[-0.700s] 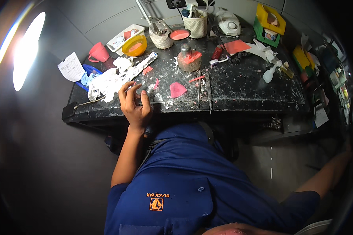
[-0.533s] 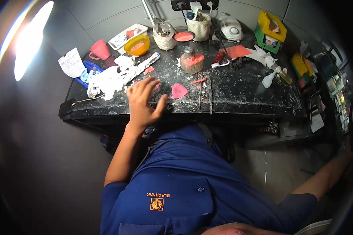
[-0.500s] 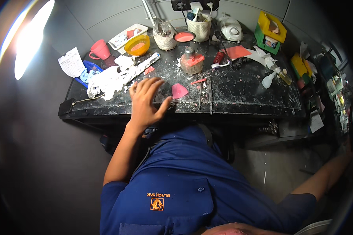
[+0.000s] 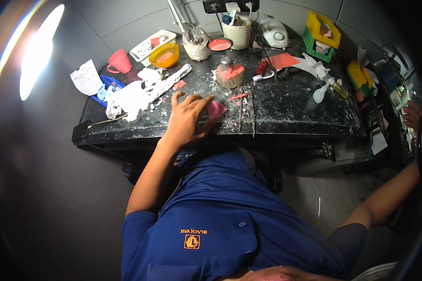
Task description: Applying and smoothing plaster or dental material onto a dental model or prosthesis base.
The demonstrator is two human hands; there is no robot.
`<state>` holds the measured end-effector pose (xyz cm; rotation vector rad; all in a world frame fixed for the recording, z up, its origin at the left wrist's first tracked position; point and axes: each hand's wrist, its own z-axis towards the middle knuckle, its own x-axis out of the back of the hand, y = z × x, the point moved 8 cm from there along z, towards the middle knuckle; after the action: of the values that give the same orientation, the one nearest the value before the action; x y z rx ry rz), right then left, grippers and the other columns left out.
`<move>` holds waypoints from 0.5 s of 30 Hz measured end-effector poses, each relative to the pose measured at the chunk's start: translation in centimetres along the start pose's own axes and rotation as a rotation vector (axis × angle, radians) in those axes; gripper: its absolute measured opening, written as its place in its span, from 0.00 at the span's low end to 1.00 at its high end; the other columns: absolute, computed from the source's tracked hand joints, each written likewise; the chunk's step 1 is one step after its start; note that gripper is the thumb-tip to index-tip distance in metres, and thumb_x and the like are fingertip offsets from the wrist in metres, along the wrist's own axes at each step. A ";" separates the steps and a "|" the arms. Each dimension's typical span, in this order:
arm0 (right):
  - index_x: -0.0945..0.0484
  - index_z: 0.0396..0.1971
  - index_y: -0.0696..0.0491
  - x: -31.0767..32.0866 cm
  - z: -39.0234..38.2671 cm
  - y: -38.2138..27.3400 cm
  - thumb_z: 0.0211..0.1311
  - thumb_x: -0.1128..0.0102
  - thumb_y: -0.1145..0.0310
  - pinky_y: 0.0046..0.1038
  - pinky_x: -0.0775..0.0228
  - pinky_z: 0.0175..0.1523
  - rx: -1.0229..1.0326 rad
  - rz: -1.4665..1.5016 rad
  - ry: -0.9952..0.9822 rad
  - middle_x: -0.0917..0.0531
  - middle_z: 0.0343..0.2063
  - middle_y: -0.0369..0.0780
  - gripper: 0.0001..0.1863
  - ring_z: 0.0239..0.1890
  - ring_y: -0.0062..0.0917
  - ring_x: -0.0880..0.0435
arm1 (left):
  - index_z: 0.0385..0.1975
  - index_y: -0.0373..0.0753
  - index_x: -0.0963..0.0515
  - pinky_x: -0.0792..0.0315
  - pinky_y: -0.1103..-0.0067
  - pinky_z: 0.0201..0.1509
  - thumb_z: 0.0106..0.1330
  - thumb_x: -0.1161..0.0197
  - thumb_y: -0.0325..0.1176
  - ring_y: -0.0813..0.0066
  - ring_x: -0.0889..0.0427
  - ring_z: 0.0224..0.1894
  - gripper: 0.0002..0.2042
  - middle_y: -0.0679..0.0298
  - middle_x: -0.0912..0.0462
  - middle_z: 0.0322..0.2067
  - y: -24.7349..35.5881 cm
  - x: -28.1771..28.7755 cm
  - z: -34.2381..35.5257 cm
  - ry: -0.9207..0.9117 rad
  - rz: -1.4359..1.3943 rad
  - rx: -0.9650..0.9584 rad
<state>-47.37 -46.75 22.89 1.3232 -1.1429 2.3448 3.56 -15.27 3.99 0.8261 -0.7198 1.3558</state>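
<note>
My left hand [image 4: 186, 121] is over the front of the black workbench, fingers curved and apart. Its thumb and fingertips are on either side of a pink wax-like sheet [image 4: 216, 110], partly covering it; whether they touch it is unclear. Just right of the sheet, two slender metal tools [image 4: 252, 112] lie side by side, with a narrow red strip [image 4: 237, 97] by their upper ends. Far to the right, my right hand [image 4: 411, 114] is up at the cluttered side shelf [image 4: 401, 100]. The dim rim of the picture hides what its fingers do.
Behind the tools stands a glass burner-like jar [image 4: 229, 77] with red residue. Crumpled white paper [image 4: 129, 98], a pink mug [image 4: 120, 61] and an orange bowl [image 4: 164, 55] occupy the left. A toothbrush [image 4: 263, 77], red sheet [image 4: 283, 61] and yellow-green bin [image 4: 321, 37] are right.
My left hand has moved right onto the pink sheet, its fingers bending more. My right hand has come into view, raised at the side shelf.
</note>
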 end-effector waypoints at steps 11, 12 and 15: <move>0.17 0.43 0.60 -27.8 2.9 -21.6 0.59 0.31 0.65 0.31 0.23 0.49 0.563 0.291 -0.516 0.13 0.37 0.46 0.16 0.41 0.32 0.12 | 0.54 0.40 0.22 0.40 0.63 0.62 0.56 0.26 0.41 0.68 0.17 0.42 0.26 0.65 0.14 0.36 -4.6 5.9 -3.5 0.239 0.155 0.203; 0.17 0.42 0.59 -30.1 3.5 -22.9 0.60 0.32 0.65 0.32 0.23 0.48 0.628 0.271 -0.509 0.13 0.35 0.45 0.15 0.40 0.33 0.12 | 0.53 0.40 0.22 0.40 0.63 0.62 0.56 0.25 0.41 0.68 0.17 0.42 0.26 0.65 0.13 0.36 -4.8 6.9 -4.4 0.250 0.206 0.220; 0.17 0.40 0.59 -36.6 6.3 -27.0 0.59 0.31 0.64 0.32 0.24 0.48 0.751 0.274 -0.419 0.13 0.36 0.46 0.15 0.41 0.37 0.13 | 0.55 0.41 0.22 0.40 0.64 0.62 0.56 0.25 0.40 0.70 0.16 0.44 0.26 0.65 0.13 0.37 -4.9 9.0 -7.2 0.261 0.246 0.295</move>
<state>-8.38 -26.56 9.45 2.0870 -0.5345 2.9431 9.07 -4.49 7.17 0.7869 -0.4315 1.7839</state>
